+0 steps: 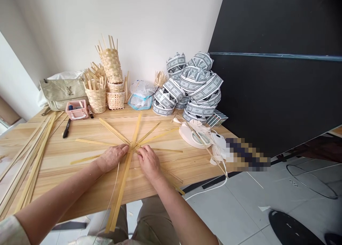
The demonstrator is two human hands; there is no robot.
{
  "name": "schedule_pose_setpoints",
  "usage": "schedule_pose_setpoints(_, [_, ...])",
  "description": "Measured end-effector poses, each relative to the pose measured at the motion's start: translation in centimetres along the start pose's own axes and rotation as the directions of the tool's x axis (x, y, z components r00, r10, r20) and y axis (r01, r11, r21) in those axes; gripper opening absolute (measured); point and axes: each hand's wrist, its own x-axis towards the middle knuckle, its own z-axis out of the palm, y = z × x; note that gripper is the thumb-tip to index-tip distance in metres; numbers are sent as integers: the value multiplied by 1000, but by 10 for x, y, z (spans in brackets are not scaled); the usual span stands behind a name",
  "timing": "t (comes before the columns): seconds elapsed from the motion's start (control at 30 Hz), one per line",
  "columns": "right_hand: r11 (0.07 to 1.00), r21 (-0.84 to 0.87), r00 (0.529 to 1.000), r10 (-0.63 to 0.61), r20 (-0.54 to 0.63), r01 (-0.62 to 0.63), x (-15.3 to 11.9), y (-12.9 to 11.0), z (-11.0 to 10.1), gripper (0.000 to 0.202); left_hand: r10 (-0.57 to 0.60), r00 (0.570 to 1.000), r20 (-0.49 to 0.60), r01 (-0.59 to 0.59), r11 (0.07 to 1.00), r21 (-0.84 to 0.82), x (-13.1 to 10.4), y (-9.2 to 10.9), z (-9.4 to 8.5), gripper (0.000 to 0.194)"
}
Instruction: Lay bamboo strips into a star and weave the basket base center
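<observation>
Flat yellow bamboo strips (137, 127) cross at one middle point and fan out like a star on the table. From the left, my left hand (114, 156) presses on the crossing, its fingers closed on the strips. My right hand (148, 161) is curled just right of the crossing, its bent fingers pinching the strips close to the centre. A thin strand (115, 184) hangs from beneath my left hand over the table's front edge. One wide pair of strips (120, 188) runs between my hands toward my lap. My fingers partly hide the crossing.
Loose long strips (34, 159) lie at the left, near a black marker (66, 128) and a pink box (77, 110). Woven baskets (95, 99) and stacked patterned paper shapes (199, 91) stand at the back. A ribbon roll (191, 136) and white cable (208, 191) lie right.
</observation>
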Motion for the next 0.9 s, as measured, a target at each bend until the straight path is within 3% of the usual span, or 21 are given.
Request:
schedule_pose_setpoints(0.2, [1000, -3, 997, -15, 81, 16, 19, 18, -3, 12, -20, 1000, 9, 19, 993, 115, 5, 15, -3, 19])
schedule_pose_setpoints(0.33, [998, 30, 994, -66, 91, 63, 25, 28, -11, 14, -3, 998, -59, 14, 982, 186, 8, 25, 3, 21])
schedule_pose_setpoints(0.47, [1000, -3, 1000, 24, 3, -24, 7, 9, -18, 8, -14, 993, -114, 33, 985, 170, 8, 30, 8, 19])
schedule_pose_setpoints(0.63, [995, -77, 987, 72, 146, -61, -15, -20, -17, 17, -32, 990, -134, 53, 987, 152, 7, 30, 11, 15])
schedule_pose_setpoints(0.77, [995, -103, 982, 19, 188, 1, -16, -20, -16, 31, -42, 991, -129, 64, 983, 170, 7, 32, 11, 19])
schedule_pose_setpoints(0.9, [989, -139, 973, -7, 231, 41, -18, -14, -16, 34, -53, 993, -105, 71, 983, 171, 7, 33, 11, 30])
